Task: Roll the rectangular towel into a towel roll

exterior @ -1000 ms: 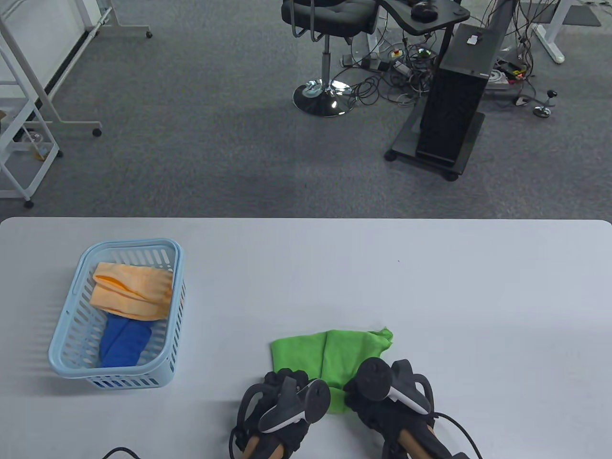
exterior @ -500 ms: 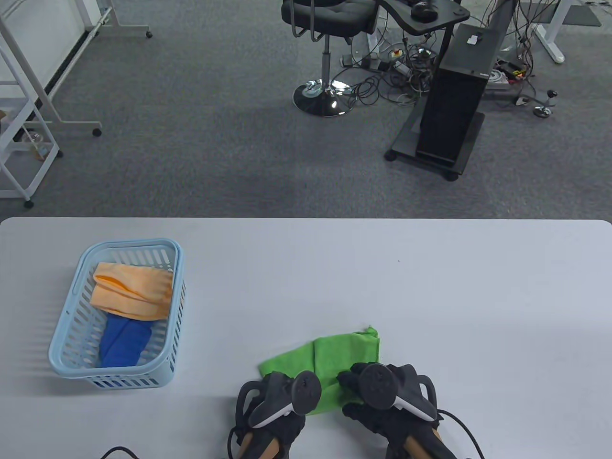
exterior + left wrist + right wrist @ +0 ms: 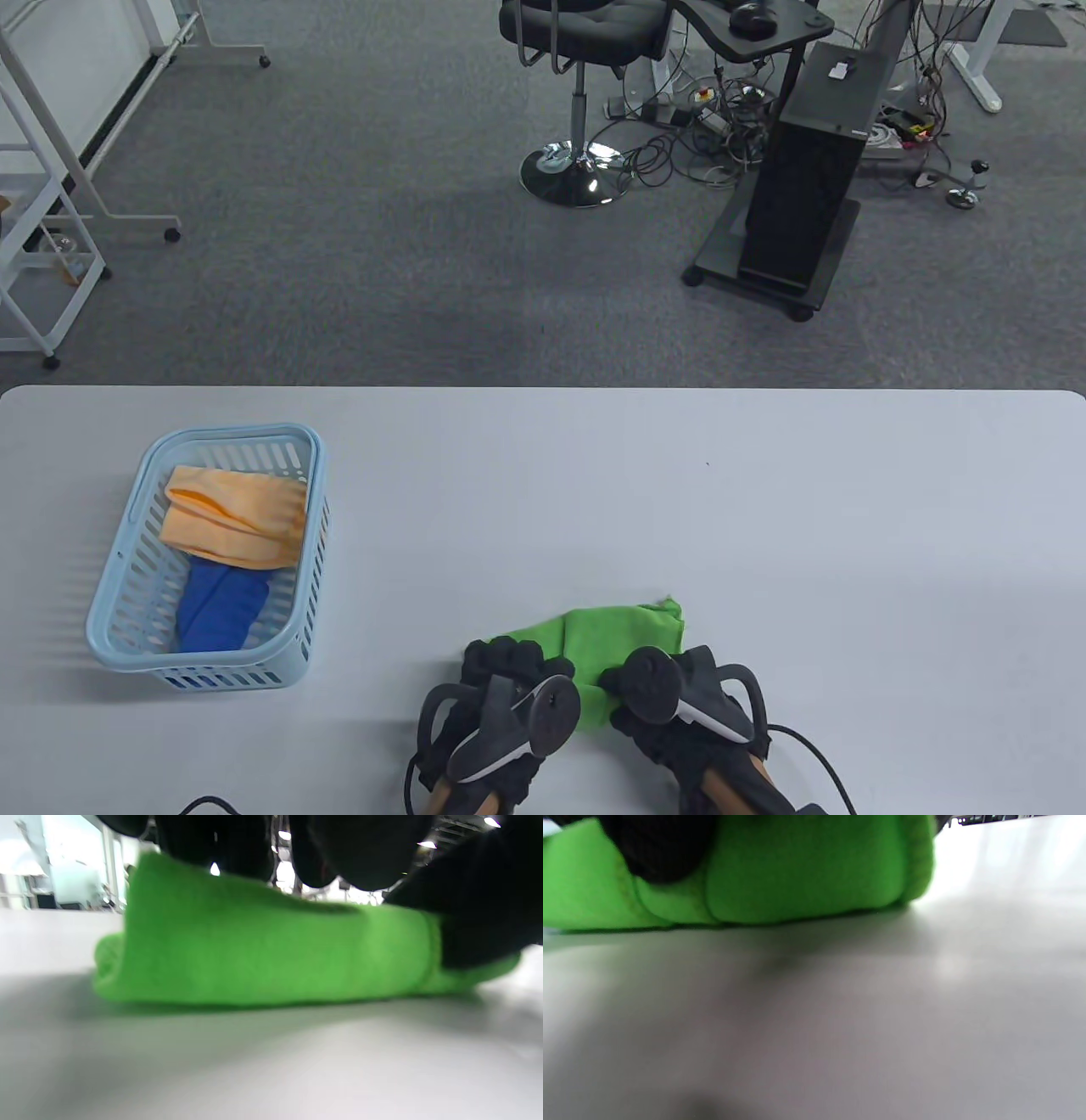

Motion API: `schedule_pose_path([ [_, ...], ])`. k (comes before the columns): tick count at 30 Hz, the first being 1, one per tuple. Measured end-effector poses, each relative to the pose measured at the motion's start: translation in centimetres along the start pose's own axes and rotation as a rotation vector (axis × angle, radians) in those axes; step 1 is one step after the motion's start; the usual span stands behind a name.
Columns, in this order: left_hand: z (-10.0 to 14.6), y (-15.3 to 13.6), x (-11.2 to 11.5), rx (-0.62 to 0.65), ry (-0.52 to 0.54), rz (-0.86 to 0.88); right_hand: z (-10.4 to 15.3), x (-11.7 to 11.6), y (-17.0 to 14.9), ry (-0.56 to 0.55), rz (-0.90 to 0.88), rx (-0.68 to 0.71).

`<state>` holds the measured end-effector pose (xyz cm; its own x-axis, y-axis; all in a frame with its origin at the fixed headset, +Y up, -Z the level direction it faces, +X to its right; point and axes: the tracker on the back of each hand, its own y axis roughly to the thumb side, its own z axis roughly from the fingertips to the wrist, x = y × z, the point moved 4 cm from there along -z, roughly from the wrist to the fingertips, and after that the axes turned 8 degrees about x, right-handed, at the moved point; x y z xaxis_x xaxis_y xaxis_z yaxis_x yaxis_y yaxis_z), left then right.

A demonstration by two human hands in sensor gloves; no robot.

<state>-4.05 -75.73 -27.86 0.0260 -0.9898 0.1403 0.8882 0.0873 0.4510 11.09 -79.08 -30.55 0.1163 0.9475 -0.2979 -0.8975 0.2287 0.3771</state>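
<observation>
A green towel (image 3: 624, 632) lies near the front middle of the white table (image 3: 806, 509), its near part rolled up and a short flat part still reaching away from me. My left hand (image 3: 509, 660) rests over the left end of the roll, and my right hand (image 3: 624, 679) grips the right part. In the left wrist view the roll (image 3: 271, 950) lies on the table with my fingers (image 3: 365, 853) curled over its top. In the right wrist view a fingertip (image 3: 661, 849) presses into the towel (image 3: 806, 870).
A light blue plastic basket (image 3: 233, 430) stands at the left of the table. It holds a folded orange towel (image 3: 233, 518) and a blue towel (image 3: 216, 607). The table's front edge is just behind my wrists.
The flat part of the green towel has grown shorter and its far edge has come nearer. My left hand has moved forward over the towel's left end.
</observation>
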Motion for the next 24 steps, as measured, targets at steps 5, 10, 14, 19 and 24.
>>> schedule_pose_path([
  [5, -0.7, 0.2, 2.4, 0.029, -0.146, -0.058, 0.1, 0.3, -0.3, -0.014, -0.051, 0.016],
  [10, -1.0, -0.6, 2.7, 0.005, -0.120, 0.031, 0.3, 0.9, -0.4, -0.041, -0.062, 0.009],
  [14, -0.9, -0.9, 2.5, -0.005, -0.129, 0.030, 1.0, 1.9, 0.0, -0.114, -0.041, 0.020],
  [19, -0.9, -1.4, 2.3, -0.006, -0.149, 0.075, 1.3, 1.9, 1.4, -0.083, -0.094, 0.115],
  [24, -0.7, -1.8, 1.6, -0.017, -0.105, 0.093, 0.4, -0.5, 1.8, 0.098, 0.076, 0.069],
])
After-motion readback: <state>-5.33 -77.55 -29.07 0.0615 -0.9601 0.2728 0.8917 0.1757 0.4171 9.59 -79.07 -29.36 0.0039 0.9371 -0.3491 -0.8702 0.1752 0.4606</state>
